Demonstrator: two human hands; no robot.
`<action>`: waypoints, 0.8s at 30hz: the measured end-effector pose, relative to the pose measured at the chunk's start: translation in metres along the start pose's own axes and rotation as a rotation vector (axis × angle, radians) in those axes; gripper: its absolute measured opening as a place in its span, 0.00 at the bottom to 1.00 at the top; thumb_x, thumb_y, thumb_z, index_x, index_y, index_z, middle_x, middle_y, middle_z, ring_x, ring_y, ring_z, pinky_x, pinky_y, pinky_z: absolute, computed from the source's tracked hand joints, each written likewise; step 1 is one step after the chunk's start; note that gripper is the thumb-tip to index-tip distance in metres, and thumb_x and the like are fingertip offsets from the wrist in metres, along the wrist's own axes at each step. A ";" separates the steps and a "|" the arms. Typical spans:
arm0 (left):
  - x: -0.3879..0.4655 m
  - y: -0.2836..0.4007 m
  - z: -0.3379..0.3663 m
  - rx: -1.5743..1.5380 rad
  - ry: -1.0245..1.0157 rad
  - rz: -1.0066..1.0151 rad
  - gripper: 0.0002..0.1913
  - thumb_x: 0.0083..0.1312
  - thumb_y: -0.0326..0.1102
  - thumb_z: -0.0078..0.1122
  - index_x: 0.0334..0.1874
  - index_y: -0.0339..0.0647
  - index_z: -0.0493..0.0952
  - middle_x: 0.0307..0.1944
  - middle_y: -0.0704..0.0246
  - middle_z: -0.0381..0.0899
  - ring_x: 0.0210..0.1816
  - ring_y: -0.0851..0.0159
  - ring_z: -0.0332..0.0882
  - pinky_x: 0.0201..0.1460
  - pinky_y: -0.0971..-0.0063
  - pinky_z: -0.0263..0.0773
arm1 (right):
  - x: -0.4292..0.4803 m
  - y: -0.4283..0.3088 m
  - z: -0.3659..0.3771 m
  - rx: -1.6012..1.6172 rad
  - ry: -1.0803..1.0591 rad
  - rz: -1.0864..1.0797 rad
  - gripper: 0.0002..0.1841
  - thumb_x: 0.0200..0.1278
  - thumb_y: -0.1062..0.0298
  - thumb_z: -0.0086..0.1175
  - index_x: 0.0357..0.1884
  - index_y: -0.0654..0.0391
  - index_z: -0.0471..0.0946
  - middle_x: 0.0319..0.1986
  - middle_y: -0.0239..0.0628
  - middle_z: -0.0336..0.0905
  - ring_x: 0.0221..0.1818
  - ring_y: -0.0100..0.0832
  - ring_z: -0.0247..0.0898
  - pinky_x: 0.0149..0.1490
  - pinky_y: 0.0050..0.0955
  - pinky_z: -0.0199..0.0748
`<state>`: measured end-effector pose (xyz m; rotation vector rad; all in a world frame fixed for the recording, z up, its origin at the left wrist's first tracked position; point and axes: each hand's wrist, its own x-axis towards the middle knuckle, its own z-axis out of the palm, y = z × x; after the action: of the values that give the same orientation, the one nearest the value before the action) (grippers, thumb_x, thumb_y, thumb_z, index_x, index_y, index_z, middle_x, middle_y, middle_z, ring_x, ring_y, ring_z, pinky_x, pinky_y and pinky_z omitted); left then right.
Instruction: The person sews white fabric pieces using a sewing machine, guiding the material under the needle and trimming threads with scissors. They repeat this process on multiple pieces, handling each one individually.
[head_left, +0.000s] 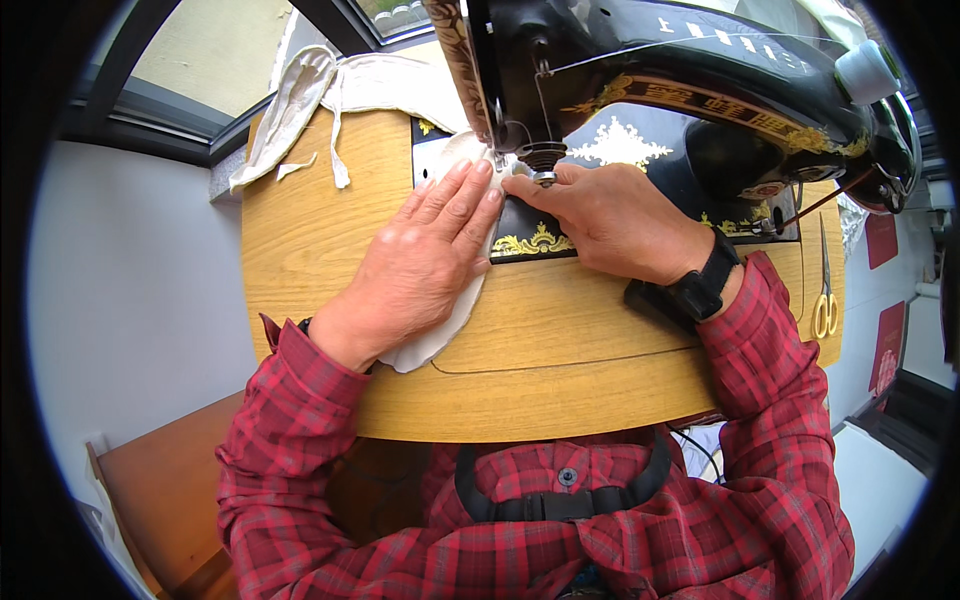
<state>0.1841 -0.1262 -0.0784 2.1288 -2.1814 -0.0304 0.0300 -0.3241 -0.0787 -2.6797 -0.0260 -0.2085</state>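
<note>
A black sewing machine with gold decoration stands on a wooden table. White fabric lies under its presser foot and runs down past the table's inset edge. My left hand rests flat on this fabric, fingers stretched towards the presser foot and slightly spread. My right hand is just right of the foot, its index finger and thumb at the fabric's edge; whether they pinch it cannot be told. Thread runs from a pale blue spool to the machine's head. More white fabric pieces lie behind, at the left.
Yellow-handled scissors lie at the right of the wooden tabletop. A dark object sits below my right wrist. A window frame and a pale wall border the table's left side.
</note>
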 end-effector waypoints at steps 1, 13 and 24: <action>0.000 0.001 0.000 0.000 0.000 -0.004 0.34 0.65 0.37 0.64 0.74 0.35 0.66 0.78 0.55 0.60 0.78 0.50 0.57 0.77 0.56 0.59 | 0.000 0.000 0.000 0.001 0.007 0.001 0.27 0.62 0.76 0.52 0.66 0.51 0.76 0.33 0.49 0.77 0.31 0.52 0.76 0.37 0.45 0.74; 0.000 0.006 0.002 -0.042 0.040 -0.042 0.34 0.64 0.36 0.66 0.72 0.34 0.68 0.77 0.53 0.61 0.78 0.49 0.58 0.76 0.56 0.61 | 0.003 0.014 0.000 0.313 0.128 0.087 0.17 0.61 0.76 0.55 0.53 0.58 0.84 0.30 0.52 0.82 0.33 0.51 0.81 0.38 0.41 0.77; 0.004 0.016 0.008 -0.064 0.078 -0.125 0.33 0.64 0.36 0.65 0.71 0.34 0.69 0.76 0.51 0.62 0.77 0.49 0.61 0.77 0.56 0.60 | -0.002 0.019 -0.009 0.780 0.007 0.388 0.14 0.68 0.76 0.56 0.53 0.59 0.85 0.20 0.35 0.77 0.25 0.19 0.68 0.33 0.25 0.70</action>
<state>0.1674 -0.1299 -0.0850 2.1887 -1.9760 -0.0249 0.0272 -0.3453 -0.0794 -1.8601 0.3407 -0.0605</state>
